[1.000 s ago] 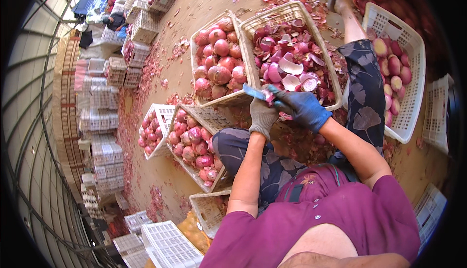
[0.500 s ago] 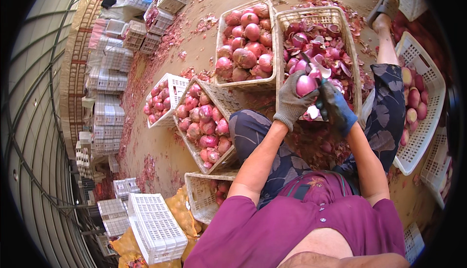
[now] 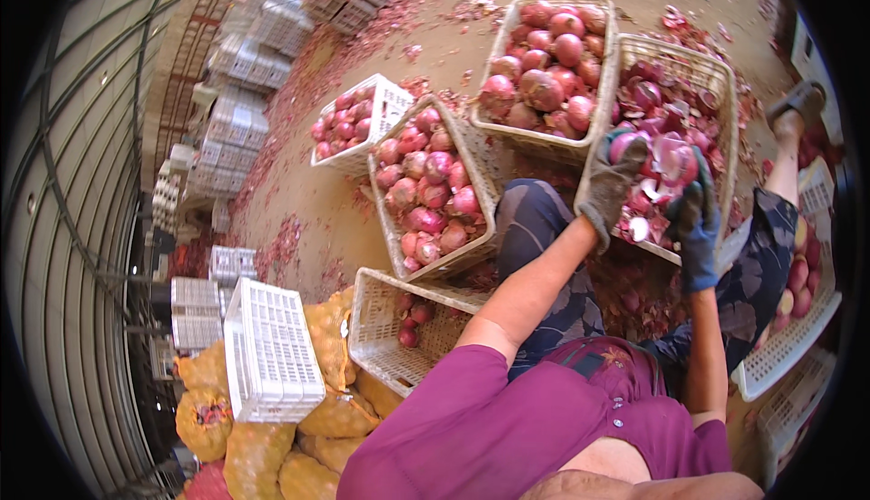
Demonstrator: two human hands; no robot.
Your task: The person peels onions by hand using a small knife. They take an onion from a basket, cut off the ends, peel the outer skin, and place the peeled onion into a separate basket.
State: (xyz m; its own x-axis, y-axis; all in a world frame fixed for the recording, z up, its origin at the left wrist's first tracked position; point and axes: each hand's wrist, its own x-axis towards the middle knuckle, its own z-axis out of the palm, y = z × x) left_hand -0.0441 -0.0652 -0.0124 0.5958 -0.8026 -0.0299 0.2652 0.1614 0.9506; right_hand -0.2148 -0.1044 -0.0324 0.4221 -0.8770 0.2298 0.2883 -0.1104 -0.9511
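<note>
My left hand (image 3: 613, 194), in a grey glove, is closed around a red onion (image 3: 623, 145) above the near left part of a crate (image 3: 728, 151) of onion skins. To its right my right hand (image 3: 696, 233), in a blue and dark glove, is closed, with its fingertips beside a pinkish onion layer (image 3: 675, 160). What it grips is hidden. Purple skins and pale scraps fill the crate under both hands. Left of it stands a crate (image 3: 553, 137) heaped with red onions.
More onions fill a tilted crate (image 3: 482, 235) and a white crate (image 3: 385, 119) at left. A mostly bare crate (image 3: 379, 366) stands by my left side, near an upturned white crate (image 3: 274, 350) on yellow net sacks (image 3: 258, 455). At right is another onion crate (image 3: 770, 355).
The view has swung, so the crates sit further right. My hands, close together round the peeled onion before, are now further apart, and the left holds an onion over the skins.
</note>
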